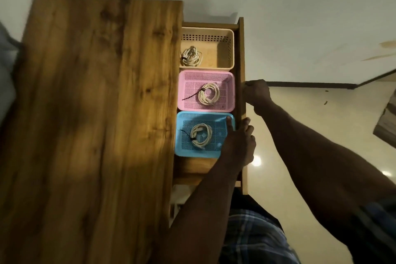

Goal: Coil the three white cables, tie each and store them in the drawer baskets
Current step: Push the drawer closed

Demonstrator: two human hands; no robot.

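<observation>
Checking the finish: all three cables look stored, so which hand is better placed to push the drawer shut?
Probably the right hand: it already grips the drawer front near its middle. The left hand rests by the blue basket.

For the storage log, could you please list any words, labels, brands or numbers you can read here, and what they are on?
None: no readable text on the beige basket, pink basket, blue basket, the cables, the drawer or the desk top.
</observation>
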